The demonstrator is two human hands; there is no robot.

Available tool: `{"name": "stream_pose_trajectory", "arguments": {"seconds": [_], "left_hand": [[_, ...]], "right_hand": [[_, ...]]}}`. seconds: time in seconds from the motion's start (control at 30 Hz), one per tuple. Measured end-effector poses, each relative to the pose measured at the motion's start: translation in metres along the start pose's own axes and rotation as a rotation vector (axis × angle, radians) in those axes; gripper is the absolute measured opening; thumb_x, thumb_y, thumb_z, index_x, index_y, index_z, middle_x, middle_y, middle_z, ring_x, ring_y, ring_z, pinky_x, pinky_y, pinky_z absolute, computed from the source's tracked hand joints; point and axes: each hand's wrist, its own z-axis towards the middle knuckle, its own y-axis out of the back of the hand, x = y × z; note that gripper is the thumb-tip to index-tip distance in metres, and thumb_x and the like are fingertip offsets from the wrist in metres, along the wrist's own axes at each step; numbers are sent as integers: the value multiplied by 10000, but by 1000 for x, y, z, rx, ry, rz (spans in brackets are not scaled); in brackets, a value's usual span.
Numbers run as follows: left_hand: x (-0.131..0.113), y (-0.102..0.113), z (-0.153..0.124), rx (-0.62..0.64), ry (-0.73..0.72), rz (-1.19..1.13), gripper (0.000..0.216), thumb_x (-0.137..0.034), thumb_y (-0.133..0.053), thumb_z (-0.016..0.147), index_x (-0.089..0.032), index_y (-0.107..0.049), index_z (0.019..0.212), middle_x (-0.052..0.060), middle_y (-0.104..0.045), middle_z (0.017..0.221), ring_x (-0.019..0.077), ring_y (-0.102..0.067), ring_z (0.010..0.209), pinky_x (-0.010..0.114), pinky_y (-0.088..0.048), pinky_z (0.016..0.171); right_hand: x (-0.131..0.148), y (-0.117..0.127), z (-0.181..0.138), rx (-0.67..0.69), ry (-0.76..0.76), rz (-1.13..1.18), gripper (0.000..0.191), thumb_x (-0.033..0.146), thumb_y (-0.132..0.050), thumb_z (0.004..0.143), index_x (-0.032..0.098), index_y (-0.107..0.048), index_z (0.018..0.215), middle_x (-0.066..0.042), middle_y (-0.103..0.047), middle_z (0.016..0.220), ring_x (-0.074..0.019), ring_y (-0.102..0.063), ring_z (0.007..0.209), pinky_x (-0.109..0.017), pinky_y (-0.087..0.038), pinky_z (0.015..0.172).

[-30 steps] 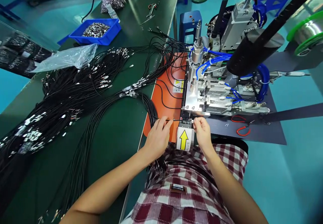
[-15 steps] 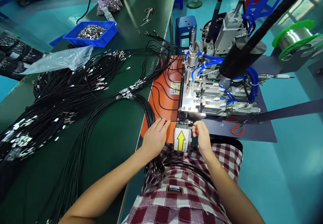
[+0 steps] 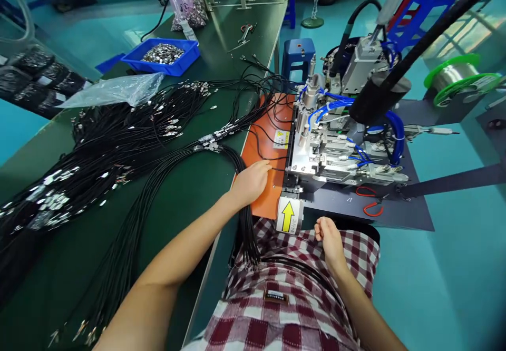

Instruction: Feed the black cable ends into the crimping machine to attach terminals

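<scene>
At centre frame, on the orange mat [image 3: 269, 129] at the desk's [image 3: 185, 203] edge: left hand [image 3: 253, 182], fingers pinched together on a thin black cable [image 3: 279, 168] leading right to the front of the machine [image 3: 336, 150]. Lower right of centre, just below the yellow arrow label [image 3: 288, 215] and over the checked shirt [image 3: 300, 288]: right hand [image 3: 328, 235], fingers curled shut, contents impossible to tell.

Cables [image 3: 118, 145] lie left of the machine [image 3: 336, 145] — tray [image 3: 166, 58] behind.
</scene>
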Motion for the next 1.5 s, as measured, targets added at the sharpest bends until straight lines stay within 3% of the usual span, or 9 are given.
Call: {"name": "stream_pose_trajectory", "arguments": {"seconds": [0.13,0.27,0.47,0.6,0.87,1.0,1.1,1.3,1.5], "left_hand": [[1,37,-6,99,-140,12,269,-134,-383,924,-143,-636,1016,101,-607,1083,185,-592,978,306,-480,849],[-8,59,-43,517,-537,68,92,-152,-562,856,-169,-643,815,66,-588,884,200,-555,866,302,-434,761],[0,56,-38,675,-492,-155,133,-103,-601,839,-172,-706,883,71,-651,859,211,-581,868,304,-440,747],[3,58,-23,693,-311,-566,186,-124,-599,864,-191,-710,997,59,-679,950,166,-624,895,253,-470,794],[-2,58,-17,738,-121,-776,93,-210,-685,806,-149,-718,869,62,-680,876,158,-637,804,242,-485,735],[-14,53,-18,506,-4,-720,113,-238,-630,851,-151,-702,860,47,-684,827,145,-622,751,236,-461,690],[-29,48,-21,443,18,-613,121,-234,-587,870,-161,-671,822,31,-661,789,146,-601,723,245,-440,667],[-70,40,-11,405,-122,-782,377,-188,-510,900,-203,-471,1274,62,-617,1089,175,-567,955,294,-436,826],[-75,17,-5,427,128,-1089,203,-233,-516,909,-188,-573,1099,-24,-544,707,111,-485,636,217,-355,560]], "right_hand": [[-1,14,-7,101,-43,-99,399,584,-624,771,198,-530,730,35,-490,599,-106,-405,492,-257,-330,482],[4,19,-28,430,-159,-321,419,607,-545,811,195,-516,737,25,-514,623,-115,-427,513,-266,-349,522],[57,-8,-59,692,-13,-476,262,413,-443,944,209,-516,795,28,-475,694,-127,-422,625,-255,-346,574],[89,-22,-58,635,83,-442,219,373,-439,957,217,-541,842,17,-510,746,-132,-445,671,-255,-367,613],[101,-31,-44,587,84,-310,161,347,-462,952,223,-565,946,0,-579,799,-124,-517,672,-250,-440,611],[106,-26,-40,466,250,-249,235,249,-586,880,262,-558,1113,-20,-620,982,-146,-587,829,-280,-488,759],[109,-25,-35,356,290,-186,124,240,-629,850,247,-621,974,-9,-646,893,-147,-615,781,-276,-504,734],[113,-29,-24,326,201,-144,63,270,-650,835,224,-669,874,-5,-665,762,-130,-604,630,-248,-491,581],[107,-10,-10,309,117,-9,149,310,-689,806,232,-671,932,4,-666,768,-111,-582,608,-234,-491,584]]}}
